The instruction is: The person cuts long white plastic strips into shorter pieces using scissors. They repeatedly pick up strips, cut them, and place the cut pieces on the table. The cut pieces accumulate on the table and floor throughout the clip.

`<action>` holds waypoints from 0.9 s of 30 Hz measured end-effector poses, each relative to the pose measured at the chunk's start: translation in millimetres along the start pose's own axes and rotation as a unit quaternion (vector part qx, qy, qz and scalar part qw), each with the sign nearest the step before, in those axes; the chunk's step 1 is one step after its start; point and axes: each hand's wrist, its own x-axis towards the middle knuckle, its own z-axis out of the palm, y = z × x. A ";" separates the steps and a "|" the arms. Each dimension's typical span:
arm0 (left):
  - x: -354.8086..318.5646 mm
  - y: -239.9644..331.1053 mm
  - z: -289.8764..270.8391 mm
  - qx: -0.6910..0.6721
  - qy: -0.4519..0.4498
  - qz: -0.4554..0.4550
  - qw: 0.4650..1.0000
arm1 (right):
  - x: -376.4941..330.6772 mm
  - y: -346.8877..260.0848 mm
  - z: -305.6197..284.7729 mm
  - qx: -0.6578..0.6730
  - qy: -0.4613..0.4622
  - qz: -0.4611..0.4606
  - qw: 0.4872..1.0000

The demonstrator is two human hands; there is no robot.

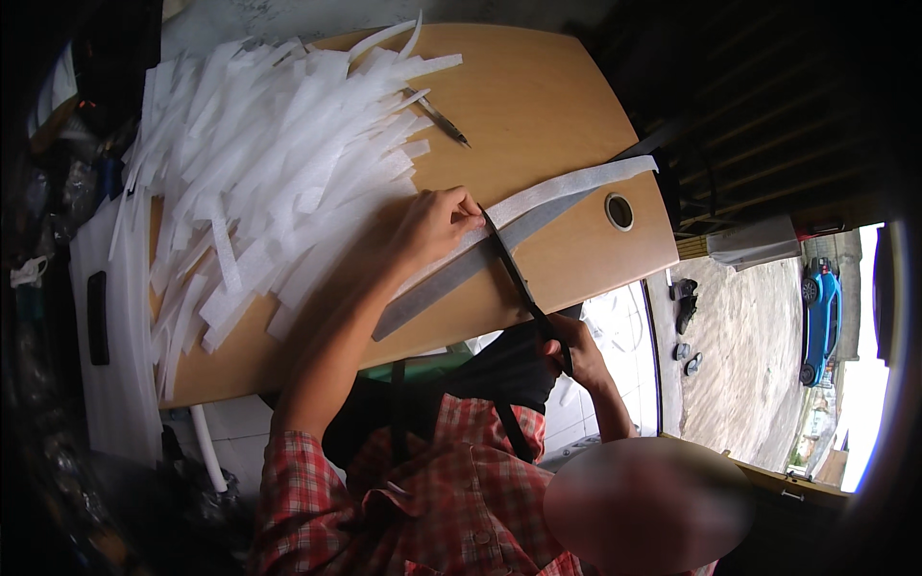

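My left hand (442,226) is closed, thumb and fingertips pinched at a white foam strip (567,187) that runs on to the right across the brown table. Beside the strip, on my side, lies a long flat grey straightedge (451,286). My right hand (581,355) grips a long, thin black tool (516,274) by its near end, at the table's front edge. The tool slants across the strip and straightedge, its far tip by my left fingertips. Whether it is a knife or scissors I cannot make out. A large heap of white foam strips (279,163) covers the table's left side.
A slim dark cutter or pen (439,118) lies beyond my left hand. The table (519,86) has a round cable hole (618,212) near its right edge. White sheets (115,336) hang at the left. Shoes (684,302) stand on the floor outside the right doorway.
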 end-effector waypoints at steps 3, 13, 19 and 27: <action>1.0 -11.5 -3.7 -0.022 0.010 0.024 0.999 | 1.1 5.9 3.5 -0.003 0.028 -0.003 1.000; -3.6 14.5 -4.5 -0.040 0.397 0.054 0.916 | -5.9 -9.1 45.9 0.061 0.114 -0.045 0.991; -6.5 7.7 7.6 -0.090 0.409 0.096 0.903 | 43.3 -37.2 73.0 0.096 0.186 -0.098 0.973; -12.6 21.1 12.4 -0.228 0.272 -0.012 0.935 | 78.9 -48.0 76.9 0.145 0.235 -0.107 0.955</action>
